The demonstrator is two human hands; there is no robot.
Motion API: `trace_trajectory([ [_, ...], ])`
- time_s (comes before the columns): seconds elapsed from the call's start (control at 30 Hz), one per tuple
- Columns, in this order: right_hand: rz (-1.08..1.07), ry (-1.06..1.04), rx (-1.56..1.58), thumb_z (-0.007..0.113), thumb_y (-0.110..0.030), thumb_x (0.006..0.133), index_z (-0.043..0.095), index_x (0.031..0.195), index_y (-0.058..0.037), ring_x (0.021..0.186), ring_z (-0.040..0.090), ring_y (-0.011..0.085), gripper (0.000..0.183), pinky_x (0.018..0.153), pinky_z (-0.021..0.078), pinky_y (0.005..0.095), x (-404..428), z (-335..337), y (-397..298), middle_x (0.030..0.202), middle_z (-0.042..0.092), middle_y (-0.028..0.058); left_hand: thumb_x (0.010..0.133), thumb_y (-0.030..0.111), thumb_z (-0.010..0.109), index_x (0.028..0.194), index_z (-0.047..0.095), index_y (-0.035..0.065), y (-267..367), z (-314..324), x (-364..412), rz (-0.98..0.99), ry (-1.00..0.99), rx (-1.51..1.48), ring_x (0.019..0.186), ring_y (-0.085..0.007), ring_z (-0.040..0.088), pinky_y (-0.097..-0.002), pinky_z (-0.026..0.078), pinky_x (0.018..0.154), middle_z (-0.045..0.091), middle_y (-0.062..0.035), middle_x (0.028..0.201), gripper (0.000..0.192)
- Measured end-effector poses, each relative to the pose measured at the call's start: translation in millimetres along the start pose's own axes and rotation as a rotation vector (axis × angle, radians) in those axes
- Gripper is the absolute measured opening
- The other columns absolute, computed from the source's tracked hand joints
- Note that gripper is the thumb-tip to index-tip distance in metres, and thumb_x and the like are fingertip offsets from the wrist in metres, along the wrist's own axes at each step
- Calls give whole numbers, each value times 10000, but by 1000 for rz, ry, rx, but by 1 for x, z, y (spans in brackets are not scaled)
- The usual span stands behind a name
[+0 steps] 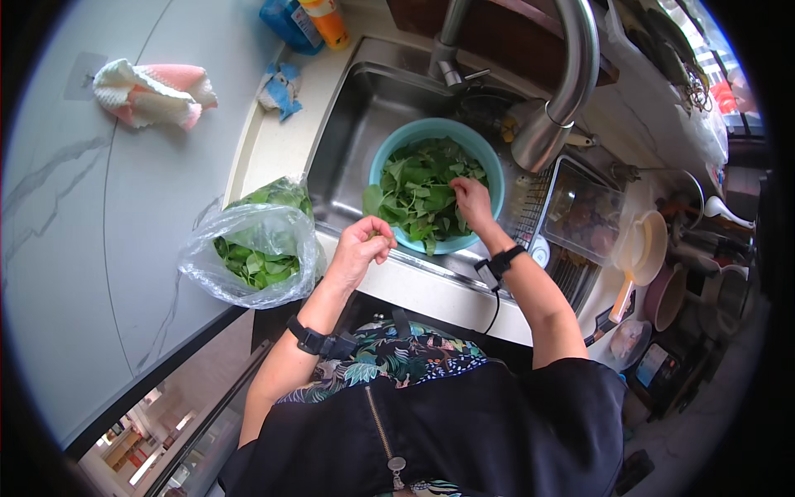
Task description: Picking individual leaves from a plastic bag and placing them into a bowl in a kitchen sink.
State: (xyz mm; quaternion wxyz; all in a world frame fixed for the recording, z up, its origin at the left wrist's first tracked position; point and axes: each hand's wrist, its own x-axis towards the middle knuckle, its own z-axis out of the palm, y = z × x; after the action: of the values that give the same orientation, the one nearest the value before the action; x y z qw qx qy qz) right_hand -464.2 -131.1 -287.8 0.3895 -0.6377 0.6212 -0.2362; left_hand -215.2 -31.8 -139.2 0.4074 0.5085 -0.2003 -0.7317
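Observation:
A light teal plastic basin (499,186) stands in the stainless steel sink (348,133), heaped with leafy greens (428,192). My right hand (473,202) is over the right part of the heap, its fingertips at the leaves; whether they pinch a leaf is not clear. Just left of the basin's near rim, above the sink's front edge, my left hand (367,245) has its fingers curled round a small piece of greenery, mostly hidden. On the counter at the left lies an open clear plastic bag (205,273) with more green leaves (261,264) inside.
The faucet (537,140) arches over the sink's right side. Beside it are a wire rack (531,214), a clear plastic container (581,214) and a strainer (643,248). Bottles (295,28) and a blue-and-white cloth (281,90) sit at the back left; a pink-and-white cloth (155,93) hangs farther left.

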Motion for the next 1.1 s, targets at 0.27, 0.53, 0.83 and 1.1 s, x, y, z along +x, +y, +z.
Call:
trace_trajectory([
  [0.27,-290,-116,-676,601,-159,747,696,785,-131,792,594,286,106,696,450,440,33,40,32,859,586,100,860,182,466,793,553,42,-1,-3,-3,-63,-84,-261,602,-115,463,-220,365,511,543,-58,749,178],
  [0.53,-492,-111,-578,601,-107,712,669,741,-105,741,592,264,74,684,448,401,17,5,-3,866,589,72,930,273,450,736,440,85,-3,-1,1,-68,-104,-399,603,-114,428,-217,319,478,457,-30,713,270],
  [0.83,-432,-27,-346,604,-88,770,665,828,-66,715,592,287,87,647,448,395,-27,-39,-55,772,596,99,849,79,607,758,468,98,5,7,3,-47,-159,-291,572,-91,464,-201,331,451,488,-5,686,167],
  [1.1,-312,-78,146,654,-105,790,680,899,-52,631,574,249,124,587,430,339,-53,-52,-119,761,611,85,885,119,600,986,620,7,10,11,11,-45,-40,-14,647,-91,571,-193,431,545,626,-44,785,151],
])
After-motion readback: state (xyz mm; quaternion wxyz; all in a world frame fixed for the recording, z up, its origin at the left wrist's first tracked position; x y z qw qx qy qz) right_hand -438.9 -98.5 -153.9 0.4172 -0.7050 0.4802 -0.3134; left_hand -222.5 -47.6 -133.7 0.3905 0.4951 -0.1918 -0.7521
